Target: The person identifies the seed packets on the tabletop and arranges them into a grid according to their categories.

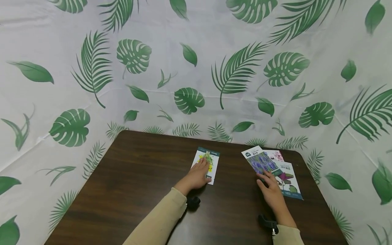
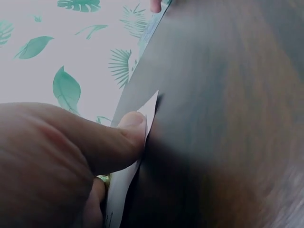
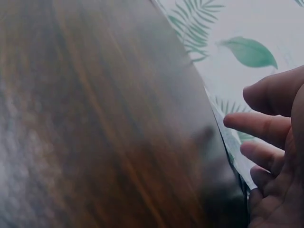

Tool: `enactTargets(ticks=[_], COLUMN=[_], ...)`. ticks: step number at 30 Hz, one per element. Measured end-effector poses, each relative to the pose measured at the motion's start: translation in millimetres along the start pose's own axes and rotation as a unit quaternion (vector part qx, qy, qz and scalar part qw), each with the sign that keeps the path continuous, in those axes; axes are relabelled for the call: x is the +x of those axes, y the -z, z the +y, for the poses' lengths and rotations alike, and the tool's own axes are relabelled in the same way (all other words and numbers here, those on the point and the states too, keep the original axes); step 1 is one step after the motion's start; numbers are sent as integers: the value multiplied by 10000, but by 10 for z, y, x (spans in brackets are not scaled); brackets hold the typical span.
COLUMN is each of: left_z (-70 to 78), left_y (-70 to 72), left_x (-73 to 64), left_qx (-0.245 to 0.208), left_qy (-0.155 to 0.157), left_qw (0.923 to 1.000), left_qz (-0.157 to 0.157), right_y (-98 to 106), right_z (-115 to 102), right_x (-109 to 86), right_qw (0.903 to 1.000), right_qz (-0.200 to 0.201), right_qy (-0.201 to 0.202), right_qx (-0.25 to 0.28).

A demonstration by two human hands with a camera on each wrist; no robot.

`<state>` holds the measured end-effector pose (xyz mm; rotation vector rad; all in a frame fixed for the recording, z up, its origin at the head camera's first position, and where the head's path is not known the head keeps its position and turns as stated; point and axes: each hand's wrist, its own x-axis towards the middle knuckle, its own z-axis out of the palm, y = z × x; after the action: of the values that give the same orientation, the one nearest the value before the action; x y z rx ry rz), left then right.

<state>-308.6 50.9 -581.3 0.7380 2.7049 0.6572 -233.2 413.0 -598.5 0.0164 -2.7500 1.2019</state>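
White cloth printed with green leaves (image 1: 162, 102) rises behind the dark brown desk (image 1: 128, 190). Tan sleeves (image 1: 157, 217) cover my arms. My hands are well apart: the left hand (image 1: 196, 176) pinches a yellow-flower card (image 1: 214, 165) between thumb and fingers, near the middle of the desk; the right hand (image 1: 273, 194), fingers loosely spread, is at the lower end of a purple-spike card (image 1: 261, 162), whether touching I cannot tell. That card overlaps a magenta-flower card (image 1: 291, 178) and a pink-flower card (image 1: 276, 155), towards the desk's far right corner. Each wrist wears a black device (image 1: 193, 202).
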Motion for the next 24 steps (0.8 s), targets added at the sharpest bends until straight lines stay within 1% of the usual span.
enactTargets(ticks=[5,7,10,12,14,16,20,24], left_z=[-12,-37,-43,-74,-94,-143,-201,-233], left_y=[83,74,102,117,154,158,177,183], left_x=[-23,-24,-54,-65,-93,-95,-82,-51], left_qx=[-108,-179,-333,-373,-428,-473,-638,-832], left_qy=[91,123,181,178,184,142,125,207], left_qw=[9999,9997,9993,9991,9989,9988,9978,9961], left_qz=[29,66,77,78,9,-11,-118,-219], right_y=[1,-4,-17,-25,-32,-33,-36,-45], right_z=[-39,-50,-66,-76,-85,-87,-84,-80], right_x=[8,-2,-14,-16,-20,-25,-33,-19], right_qw=[10000,10000,10000,9999,9998,9997,9996,9996], right_qz=[8,-35,-85,-102,-128,-160,-154,-93], right_qy=[43,7,-36,-31,-43,-56,-19,66], right_qx=[-19,1,-35,-91,-137,-164,-225,-260])
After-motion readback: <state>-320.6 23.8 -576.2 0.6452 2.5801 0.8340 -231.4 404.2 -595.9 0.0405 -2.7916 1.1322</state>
